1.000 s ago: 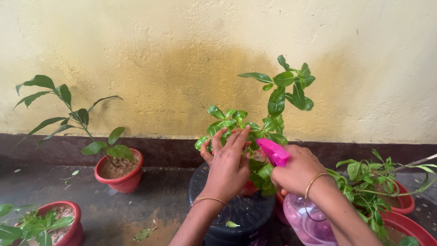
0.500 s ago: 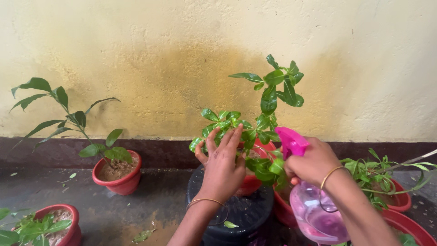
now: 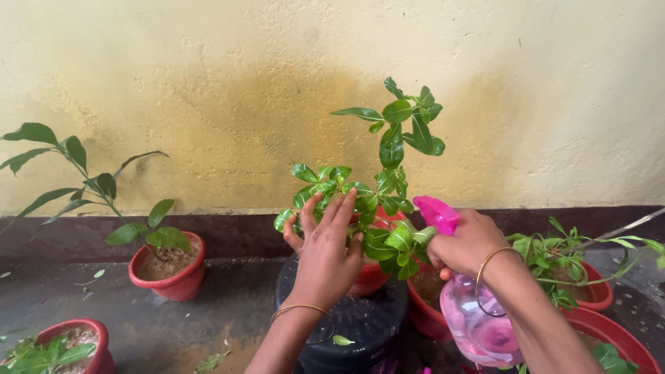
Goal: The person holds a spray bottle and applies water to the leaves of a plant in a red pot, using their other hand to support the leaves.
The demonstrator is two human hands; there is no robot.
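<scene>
Head view: left hand [image 3: 324, 253] spread open against leafy plant [image 3: 377, 190] in red pot [image 3: 367, 277], atop black drum [image 3: 360, 322] on floor. Right hand [image 3: 465, 242] clamped round pink spray bottle [image 3: 474, 315], nozzle at foliage. Step judged: misting leaves. Next move would call for trigger squeeze, leaves steadied.

Floor [image 3: 228, 305]: dark, damp concrete, meeting the wall along its far edge. Standing on it: red pot [image 3: 168, 271] with soil, left of centre near the far edge; second red pot [image 3: 76, 344] at the near left corner; black drum [image 3: 360, 325] at centre; further red pots [image 3: 609, 332] at right. Fallen leaves [image 3: 208, 361] scattered near the front.
</scene>
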